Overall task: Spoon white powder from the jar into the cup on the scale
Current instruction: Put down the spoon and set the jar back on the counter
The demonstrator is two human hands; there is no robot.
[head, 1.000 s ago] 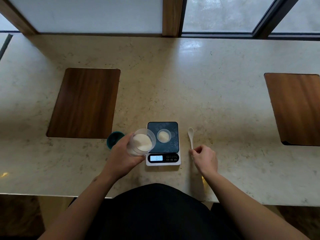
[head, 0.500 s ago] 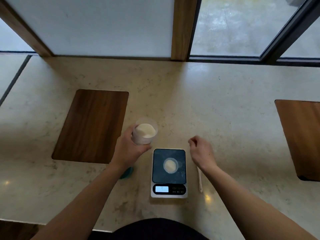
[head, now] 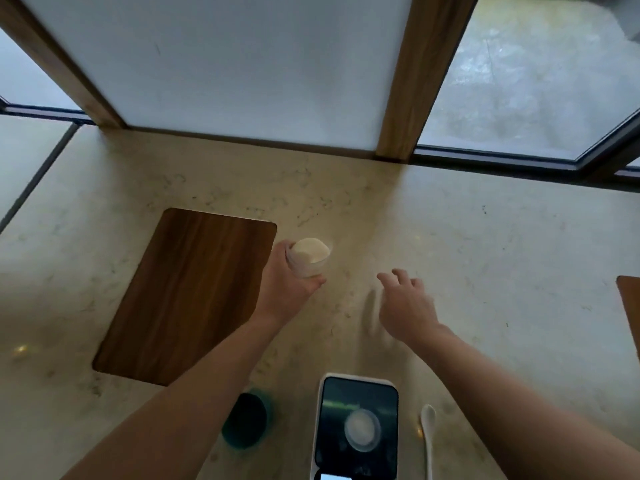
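Note:
My left hand (head: 282,289) grips a clear jar (head: 309,256) of white powder, held out over the counter well beyond the scale. The jar is lidless and about half full. My right hand (head: 403,304) hovers to its right, fingers spread, holding nothing. At the bottom of the view sits the scale (head: 358,424) with a small clear cup (head: 362,427) of white powder on its dark platform. A white spoon (head: 428,431) lies on the counter just right of the scale.
A teal lid (head: 246,420) lies left of the scale, partly behind my left forearm. A dark wooden inlay (head: 187,292) sits left of the jar, another (head: 630,306) at the right edge. Window frames (head: 401,77) border the marble counter (head: 485,254) at the back.
My left hand carried the jar from beside the scale outward over the counter. My right hand let go of the spoon, moved forward and spread its fingers. The camera tilted up.

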